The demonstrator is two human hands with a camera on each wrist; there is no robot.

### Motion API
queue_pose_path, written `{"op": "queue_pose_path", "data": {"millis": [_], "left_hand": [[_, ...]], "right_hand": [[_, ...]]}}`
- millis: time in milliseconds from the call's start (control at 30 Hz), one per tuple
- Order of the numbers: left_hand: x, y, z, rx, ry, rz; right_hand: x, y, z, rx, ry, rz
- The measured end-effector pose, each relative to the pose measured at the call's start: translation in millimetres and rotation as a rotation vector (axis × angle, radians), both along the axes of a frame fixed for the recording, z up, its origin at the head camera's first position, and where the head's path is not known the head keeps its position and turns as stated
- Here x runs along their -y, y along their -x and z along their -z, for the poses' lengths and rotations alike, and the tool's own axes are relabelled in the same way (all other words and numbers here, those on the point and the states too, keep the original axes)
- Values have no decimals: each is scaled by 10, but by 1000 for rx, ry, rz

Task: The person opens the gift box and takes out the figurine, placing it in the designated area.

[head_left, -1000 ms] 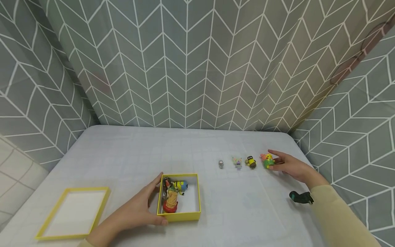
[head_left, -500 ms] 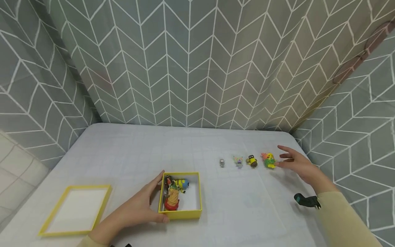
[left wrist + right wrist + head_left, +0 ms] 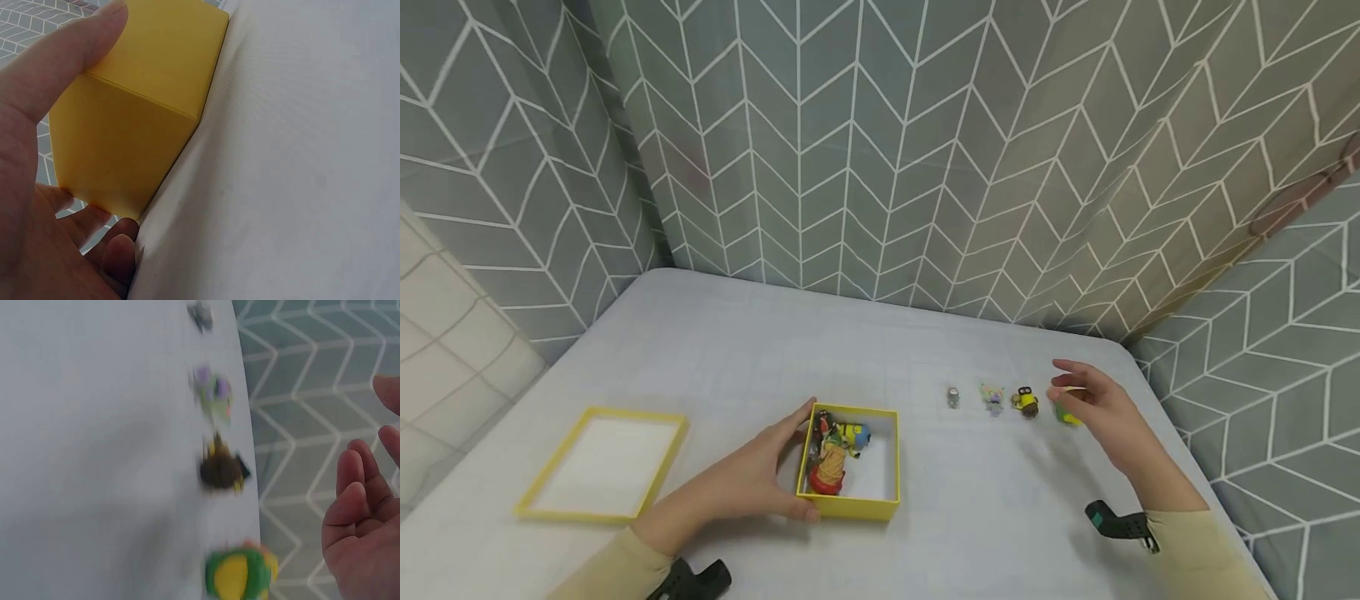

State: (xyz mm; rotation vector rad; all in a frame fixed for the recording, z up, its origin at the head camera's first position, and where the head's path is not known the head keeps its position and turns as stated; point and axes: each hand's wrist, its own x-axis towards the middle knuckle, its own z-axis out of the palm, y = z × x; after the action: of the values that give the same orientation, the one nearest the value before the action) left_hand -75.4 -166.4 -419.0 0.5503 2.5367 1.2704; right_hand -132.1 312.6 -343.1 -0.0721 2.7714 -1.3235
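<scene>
The yellow cardboard box [image 3: 853, 492], square and open-topped, sits near the middle of the pale tabletop [image 3: 700, 350], with small colourful figures [image 3: 833, 450] piled inside. The left hand [image 3: 752, 483] grasps its left wall, thumb on the near corner. Far right, the right hand [image 3: 1101, 412] hovers with fingers loose, partly hiding a green-and-yellow figure [image 3: 1066, 414] that ends a row of three others [image 3: 992, 397], blurred in the right wrist view. The box's flat lid [image 3: 601, 463] lies left; grey chevron fabric encloses everything.

Matt card box [image 3: 852, 503], smooth white tbl [image 3: 700, 350].
</scene>
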Motion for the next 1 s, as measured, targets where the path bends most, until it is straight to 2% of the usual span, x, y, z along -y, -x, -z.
{"op": "queue_pose_path", "data": {"millis": [300, 433, 667, 833, 1000], "left_hand": [[-2, 15, -13, 15, 11, -1], [11, 11, -8, 22, 9, -4], [19, 13, -4, 28, 18, -12], [13, 8, -14, 35, -2, -8], [25, 1, -33, 19, -14, 7]], "right_hand": [[829, -129, 64, -5, 92, -213], [1195, -171, 56, -14, 82, -315], [1736, -259, 33, -89, -13, -520], [2011, -305, 36, -207, -79, -672], [2227, -345, 75, -283, -187, -759]]}}
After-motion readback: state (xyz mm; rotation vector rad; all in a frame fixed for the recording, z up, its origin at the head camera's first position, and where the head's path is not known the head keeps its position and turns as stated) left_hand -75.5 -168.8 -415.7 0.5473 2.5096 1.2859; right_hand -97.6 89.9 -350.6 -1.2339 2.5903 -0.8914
